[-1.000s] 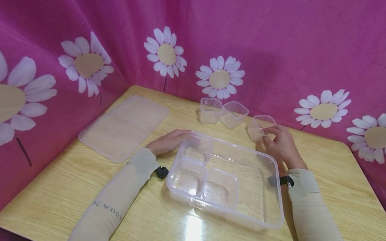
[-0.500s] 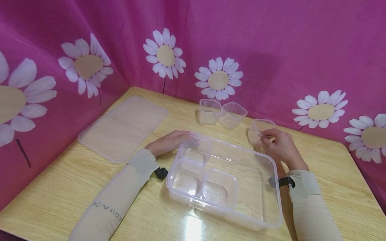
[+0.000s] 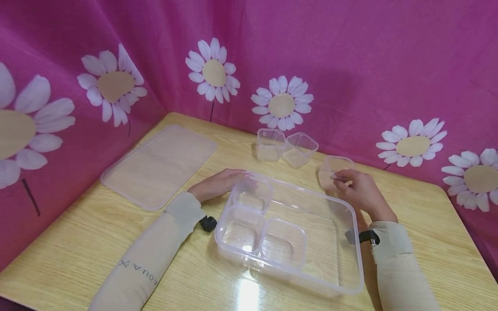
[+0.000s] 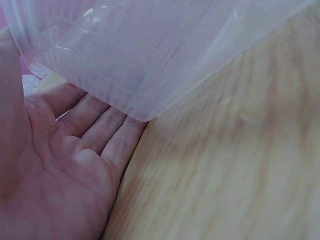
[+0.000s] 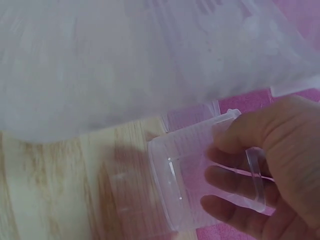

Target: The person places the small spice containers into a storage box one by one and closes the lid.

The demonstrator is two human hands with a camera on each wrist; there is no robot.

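Observation:
A large clear plastic food box [image 3: 311, 280] stands mid-table with three small square cups inside, along its left and near sides; one is the front-left cup [image 3: 243, 211]. My left hand [image 3: 218, 185] rests at the box's far left corner, its fingers fairly straight against the wall; the left wrist view shows the palm and fingers [image 4: 115, 135] running behind the plastic. Beyond the box's far right corner, my right hand [image 3: 362, 190] pinches another small clear cup [image 3: 328, 172] by its wall. In the right wrist view, the thumb is outside that cup [image 5: 190, 165] and several fingers show through it.
Two more clear cups, an upright one [image 3: 270, 144] and a slanted one [image 3: 299, 149], stand side by side at the back. A flat translucent lid [image 3: 163, 164] lies at the left on the wooden table [image 3: 58, 259]. A magenta flowered curtain [image 3: 350, 56] hangs behind.
My right hand has brought its cup slightly lower and nearer, and the cup looks more upright. The left hand and the large box have stayed in place.

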